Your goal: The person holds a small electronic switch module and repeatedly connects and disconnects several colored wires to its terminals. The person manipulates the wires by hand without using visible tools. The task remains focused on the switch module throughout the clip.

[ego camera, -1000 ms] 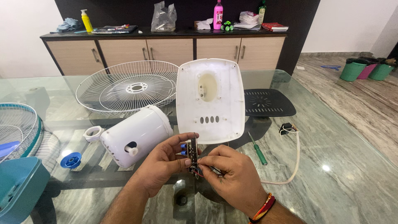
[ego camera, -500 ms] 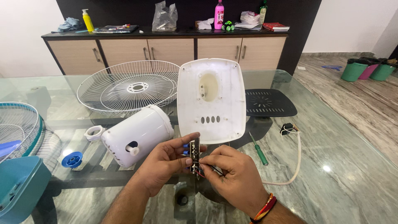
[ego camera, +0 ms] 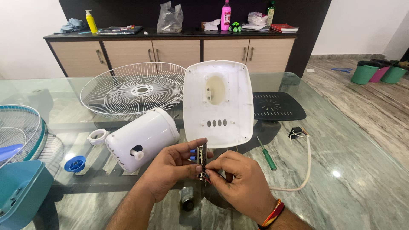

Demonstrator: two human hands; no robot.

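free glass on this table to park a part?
Bare glass right of the white cord, out to the table edge. A smaller patch lies between wire grille and teal fan guard. Crowded around both hands, motor housing and screwdriver.

The left hand [ego camera: 170, 168] has lifted the small switch block [ego camera: 202, 158] slightly higher, closer under the white base plate [ego camera: 218, 104], while the right hand [ego camera: 240, 183] followed.

White wire fan grille [ego camera: 133, 88], green screwdriver [ego camera: 267, 156], blue knob [ego camera: 75, 163].
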